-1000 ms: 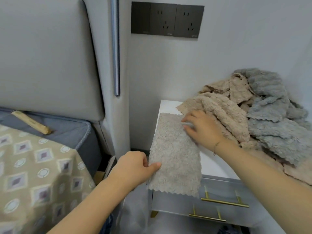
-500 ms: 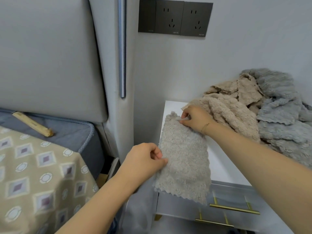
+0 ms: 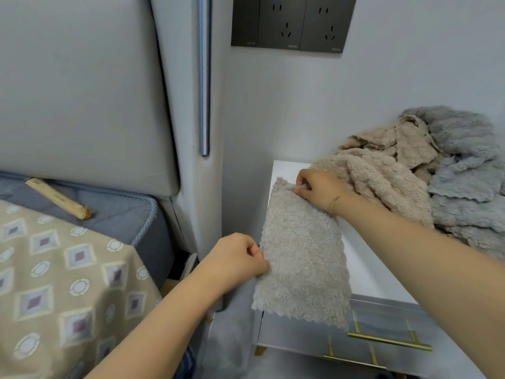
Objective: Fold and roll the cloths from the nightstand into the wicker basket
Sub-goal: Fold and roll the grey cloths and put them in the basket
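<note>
Both hands hold one folded beige cloth (image 3: 299, 258). L hand (image 3: 235, 259) pinches its left edge about halfway down, thumb on top, other fingers curled under. R hand (image 3: 318, 187) pinches the far top corner w/ thumb & fingertips, knuckles bent, thin bracelet (image 3: 334, 201) at the wrist. Cloth is a long fuzzy rectangle w/ scalloped edges; far part lies on the white top of the nightstand (image 3: 382, 272), near end hangs over the front edge and covers part of the upper drawer front.

Rest of the cloths sit in a loose pile (image 3: 404, 173) at the back-right of the nightstand top, against the wall: beige ones toward the left, just beside the R hand, grey ones (image 3: 464, 181) to the right, running out of frame. All crumpled, can't count them.

Nightstand front is grey w/ brass bar handles (image 3: 388, 341), two rows visible. No wicker basket in view.

Left of frame: bed w/ grey padded headboard (image 3: 82, 91), blue-grey mattress edge (image 3: 120, 203), tan patterned bedspread (image 3: 62, 269). Wooden stick (image 3: 58, 198) lies on the mattress by the headboard. Dark wall socket panel (image 3: 293, 23) on the wall above the nightstand.
</note>
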Action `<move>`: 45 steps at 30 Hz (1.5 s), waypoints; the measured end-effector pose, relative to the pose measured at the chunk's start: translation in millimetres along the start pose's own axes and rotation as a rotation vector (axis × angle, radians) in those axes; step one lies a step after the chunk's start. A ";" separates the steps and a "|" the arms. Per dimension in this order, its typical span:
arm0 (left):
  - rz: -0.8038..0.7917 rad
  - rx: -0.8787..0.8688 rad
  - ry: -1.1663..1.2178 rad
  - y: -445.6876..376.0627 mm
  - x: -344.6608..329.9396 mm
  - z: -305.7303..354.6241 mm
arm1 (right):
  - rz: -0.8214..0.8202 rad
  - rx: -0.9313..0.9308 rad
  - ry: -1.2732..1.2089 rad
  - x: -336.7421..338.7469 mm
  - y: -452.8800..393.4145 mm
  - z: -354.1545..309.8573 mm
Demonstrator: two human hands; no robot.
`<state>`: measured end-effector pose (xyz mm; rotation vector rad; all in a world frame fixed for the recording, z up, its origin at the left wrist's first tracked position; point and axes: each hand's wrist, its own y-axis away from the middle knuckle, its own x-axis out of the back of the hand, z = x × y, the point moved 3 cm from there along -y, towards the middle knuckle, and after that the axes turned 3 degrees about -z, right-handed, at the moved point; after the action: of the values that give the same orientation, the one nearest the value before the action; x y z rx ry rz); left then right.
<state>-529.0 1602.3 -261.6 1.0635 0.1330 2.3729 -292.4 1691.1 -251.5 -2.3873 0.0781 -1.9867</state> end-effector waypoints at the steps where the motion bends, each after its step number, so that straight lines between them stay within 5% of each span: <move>1: 0.002 0.007 -0.004 -0.3 -0.2 -0.9 | 0.021 0.002 0.013 1.4 2.2 -0.3; 5: 0.035 -0.007 -0.127 9.2 -2.3 0.5 | 0.205 0.049 -0.081 19.5 38.2 -8.0; 8: 0.337 -0.328 -0.403 24.8 1.6 14.4 | 0.230 0.112 -0.145 26.5 93.1 -20.5; 11: 0.202 -0.652 -0.374 37.9 -9.6 34.0 | 0.076 0.134 -0.152 12.8 139.8 -23.7; 16: -0.100 -0.483 -0.665 28.6 -45.9 8.2 | -0.230 -0.010 -0.070 -21.4 162.5 -1.9; 19: -0.167 -0.490 -0.650 24.0 -41.9 -8.1 | -0.261 -0.024 -0.060 -26.0 164.7 2.6; 25: 0.106 -0.593 -0.837 21.2 -47.4 -29.1 | -0.084 0.015 -0.080 -26.7 180.4 3.0; 29: 0.299 -0.792 -0.952 26.6 -51.7 -20.8 | -0.023 0.217 -0.083 -17.5 204.6 -8.6; 34: 0.276 -0.834 -0.992 29.0 -56.3 -32.4 | -0.038 0.409 0.009 -35.6 216.5 -16.1; 45: 0.215 -0.884 -0.623 22.8 -45.7 -33.5 | 0.343 0.502 -0.126 -50.1 211.0 -12.3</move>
<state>-537.8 1563.8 -308.3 1.2876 -1.1734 1.7892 -317.1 1483.7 -310.8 -2.0093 -0.0139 -1.4865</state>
